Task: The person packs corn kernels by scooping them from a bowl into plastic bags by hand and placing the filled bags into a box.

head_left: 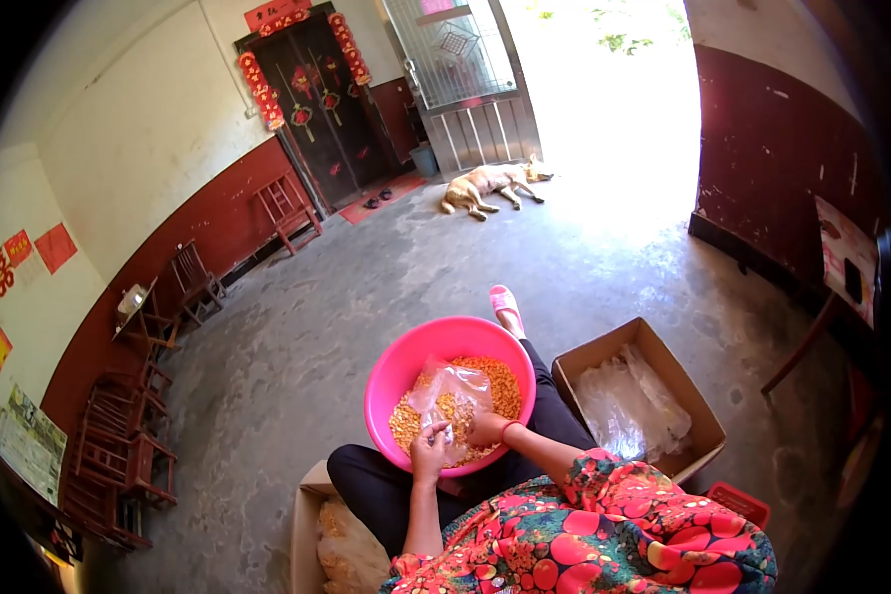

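Observation:
A pink basin rests on my lap with yellow corn kernels in it. Inside the basin, a clear plastic bag is held up over the kernels. The fingers of my left hand pinch the near edge of that bag at the basin's front rim. My right hand reaches in from the right, low by the bag and the kernels; its fingertips are hidden, so I cannot tell whether they are inside the bag or behind it.
A cardboard box with clear plastic bags stands at my right. Another box, at my left, holds bags with yellow contents. A dog lies near the open door. Wooden chairs line the left wall.

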The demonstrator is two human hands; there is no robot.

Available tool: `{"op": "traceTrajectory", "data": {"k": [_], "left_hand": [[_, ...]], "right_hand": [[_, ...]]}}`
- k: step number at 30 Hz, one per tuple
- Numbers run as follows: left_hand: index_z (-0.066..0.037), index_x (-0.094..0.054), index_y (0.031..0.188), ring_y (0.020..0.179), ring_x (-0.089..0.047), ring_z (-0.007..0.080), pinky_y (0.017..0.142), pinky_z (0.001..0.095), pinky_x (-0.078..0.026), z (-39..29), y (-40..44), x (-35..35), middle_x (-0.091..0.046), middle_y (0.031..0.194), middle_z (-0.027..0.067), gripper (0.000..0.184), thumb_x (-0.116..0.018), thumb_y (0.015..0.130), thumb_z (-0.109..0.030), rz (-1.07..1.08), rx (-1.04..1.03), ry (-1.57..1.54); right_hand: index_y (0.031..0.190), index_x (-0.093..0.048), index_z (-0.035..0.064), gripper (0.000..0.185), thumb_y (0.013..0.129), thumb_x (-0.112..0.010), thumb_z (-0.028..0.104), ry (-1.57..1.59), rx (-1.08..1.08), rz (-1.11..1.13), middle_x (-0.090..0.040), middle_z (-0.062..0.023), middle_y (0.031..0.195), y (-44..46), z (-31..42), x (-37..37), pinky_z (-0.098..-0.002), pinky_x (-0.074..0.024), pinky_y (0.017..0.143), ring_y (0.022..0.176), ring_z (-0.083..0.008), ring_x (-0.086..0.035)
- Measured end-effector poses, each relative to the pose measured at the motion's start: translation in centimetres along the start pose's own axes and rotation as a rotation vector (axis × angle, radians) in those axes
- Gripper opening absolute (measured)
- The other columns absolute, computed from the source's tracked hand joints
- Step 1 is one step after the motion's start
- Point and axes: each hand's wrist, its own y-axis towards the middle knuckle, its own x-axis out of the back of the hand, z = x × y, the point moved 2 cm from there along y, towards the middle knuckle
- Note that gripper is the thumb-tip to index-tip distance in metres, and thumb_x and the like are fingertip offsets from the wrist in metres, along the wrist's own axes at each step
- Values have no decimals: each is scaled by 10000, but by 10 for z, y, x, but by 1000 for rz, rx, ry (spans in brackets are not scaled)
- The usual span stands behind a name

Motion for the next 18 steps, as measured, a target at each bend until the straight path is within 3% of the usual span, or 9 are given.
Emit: {"op": "traceTrajectory", "data": {"k": [1, 4, 8, 10, 13, 18], "left_hand": [[7, -591, 904, 677, -550, 83, 607, 206, -453, -1, 0, 0, -597, 800, 47, 167, -476, 785, -11, 6, 15, 0], [6, -593, 901, 678, -550, 83, 611, 209, -453, 5, 1, 1, -599, 797, 49, 167, -475, 784, -11, 2, 2, 0], [4, -595, 897, 679, -550, 83, 614, 213, -452, 9, 2, 1, -600, 797, 50, 165, -476, 784, -14, -7, -1, 28], [2, -597, 894, 679, -550, 82, 617, 214, -450, 9, 2, 1, -601, 794, 49, 164, -478, 783, -16, -2, -29, 16], [2, -597, 895, 681, -549, 82, 619, 214, -449, 5, 1, 1, -601, 793, 49, 163, -480, 783, -17, -2, -24, 48], [9, -595, 896, 697, -552, 90, 631, 219, -450, 7, 2, 1, -602, 799, 57, 160, -484, 785, -18, 2, 3, 25]], "right_hand": [[799, -639, 34, 261, 689, -450, 177, -49, -32, -69, -600, -173, 848, 5, -3, -8, -394, -443, 694, 797, -302, -580], [836, -633, 32, 285, 691, -451, 195, -111, -136, -38, -589, -171, 909, -6, 5, -7, -373, -437, 742, 862, -290, -566], [891, -617, 26, 310, 696, -448, 198, -165, -104, 23, -575, -167, 960, 1, 3, -12, -364, -429, 769, 894, -287, -554], [939, -602, 29, 352, 715, -445, 250, -297, 77, 196, -566, -167, 986, 6, 5, -17, -365, -410, 797, 906, -288, -548], [948, -597, 53, 392, 737, -453, 351, -292, 179, 219, -580, -172, 930, 19, -3, -28, -392, -405, 778, 866, -317, -548], [958, -580, 44, 462, 759, -419, 428, -177, 209, 256, -574, -180, 933, 9, 11, -19, -385, -386, 796, 890, -313, -536]]}}
